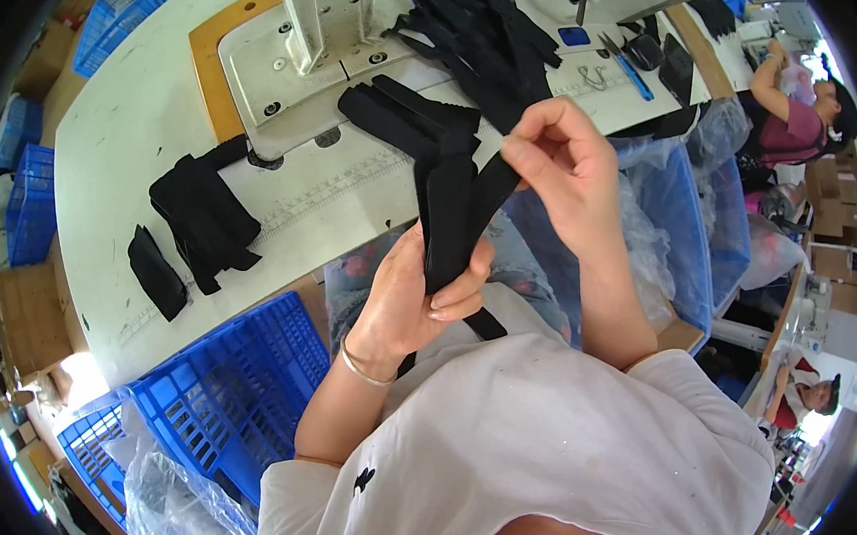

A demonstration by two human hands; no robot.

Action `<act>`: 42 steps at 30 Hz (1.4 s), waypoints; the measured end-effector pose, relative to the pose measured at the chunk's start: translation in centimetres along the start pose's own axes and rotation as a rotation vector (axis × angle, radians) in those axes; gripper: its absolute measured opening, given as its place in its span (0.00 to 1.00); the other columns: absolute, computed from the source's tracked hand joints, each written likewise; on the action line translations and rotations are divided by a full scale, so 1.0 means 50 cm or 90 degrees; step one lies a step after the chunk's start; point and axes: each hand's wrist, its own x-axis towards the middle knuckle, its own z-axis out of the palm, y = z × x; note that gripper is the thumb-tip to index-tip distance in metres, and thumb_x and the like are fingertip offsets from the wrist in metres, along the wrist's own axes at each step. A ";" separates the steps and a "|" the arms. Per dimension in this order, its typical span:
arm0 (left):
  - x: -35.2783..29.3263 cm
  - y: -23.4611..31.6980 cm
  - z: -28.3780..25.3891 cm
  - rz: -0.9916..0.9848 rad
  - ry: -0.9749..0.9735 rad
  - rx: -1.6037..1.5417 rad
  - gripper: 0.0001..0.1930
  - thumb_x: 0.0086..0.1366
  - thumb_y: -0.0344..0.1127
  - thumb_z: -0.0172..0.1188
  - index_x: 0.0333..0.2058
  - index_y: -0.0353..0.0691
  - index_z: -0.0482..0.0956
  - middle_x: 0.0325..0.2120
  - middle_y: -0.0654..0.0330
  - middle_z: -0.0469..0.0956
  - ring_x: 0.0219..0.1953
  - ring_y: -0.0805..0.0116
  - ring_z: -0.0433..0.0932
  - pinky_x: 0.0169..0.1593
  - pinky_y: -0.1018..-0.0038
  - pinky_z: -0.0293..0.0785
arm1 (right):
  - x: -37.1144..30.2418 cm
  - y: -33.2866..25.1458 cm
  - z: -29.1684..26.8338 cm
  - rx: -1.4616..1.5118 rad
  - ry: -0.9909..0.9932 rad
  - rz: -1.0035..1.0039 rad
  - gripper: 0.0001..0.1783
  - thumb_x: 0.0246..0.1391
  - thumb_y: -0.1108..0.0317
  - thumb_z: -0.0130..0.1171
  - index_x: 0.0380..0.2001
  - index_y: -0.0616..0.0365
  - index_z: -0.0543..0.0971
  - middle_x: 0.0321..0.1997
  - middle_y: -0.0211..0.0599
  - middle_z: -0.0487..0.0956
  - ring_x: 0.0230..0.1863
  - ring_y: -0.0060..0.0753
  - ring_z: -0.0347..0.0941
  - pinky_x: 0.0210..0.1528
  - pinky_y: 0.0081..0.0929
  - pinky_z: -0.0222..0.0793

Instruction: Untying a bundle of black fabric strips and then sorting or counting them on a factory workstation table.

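My left hand (pixel 401 294) is closed around a folded bundle of black fabric strips (pixel 447 203), held over the near edge of the white table (pixel 346 209). The thumb lies along the near side of the bundle and the fingers wrap under it. With thumb and forefinger, my right hand (pixel 572 175) pinches the end of one black fabric strip (pixel 493 187) that angles out of the bundle to the right. Beyond the hands, a large heap of loose black strips (pixel 479 44) lies by the sewing machine (pixel 312 54). Whether the strip joins that heap is hidden behind my fingers.
Left on the table are a folded black fabric stack (pixel 205 217) and a smaller black piece (pixel 157 272). Blue-handled snips (pixel 629 69) lie at the right. A blue crate (pixel 230 387) stands below left, a plastic-lined blue bin (pixel 676 228) at right. A co-worker (pixel 792 118) sits farther right.
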 end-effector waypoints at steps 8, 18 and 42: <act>-0.003 -0.008 -0.024 0.125 0.036 -0.003 0.17 0.74 0.42 0.35 0.46 0.36 0.67 0.27 0.61 0.68 0.14 0.80 0.54 0.14 0.85 0.53 | 0.009 -0.008 -0.037 0.046 0.014 0.027 0.09 0.58 0.74 0.57 0.42 0.62 0.79 0.23 0.23 0.71 0.22 0.13 0.65 0.25 0.11 0.62; -0.002 -0.003 -0.028 0.105 -0.056 -0.152 0.22 0.75 0.50 0.30 0.50 0.41 0.67 0.25 0.65 0.69 0.16 0.80 0.55 0.17 0.85 0.53 | -0.021 -0.021 -0.014 -0.049 0.024 0.003 0.13 0.51 0.81 0.59 0.42 0.64 0.79 0.32 0.33 0.75 0.33 0.25 0.75 0.37 0.19 0.70; -0.052 0.036 -0.043 0.179 -0.040 -0.137 0.34 0.67 0.68 0.29 0.46 0.45 0.70 0.23 0.65 0.68 0.15 0.80 0.51 0.16 0.84 0.50 | -0.027 -0.013 0.058 -0.138 -0.209 -0.228 0.12 0.47 0.83 0.53 0.34 0.62 0.81 0.34 0.38 0.75 0.30 0.27 0.70 0.32 0.20 0.64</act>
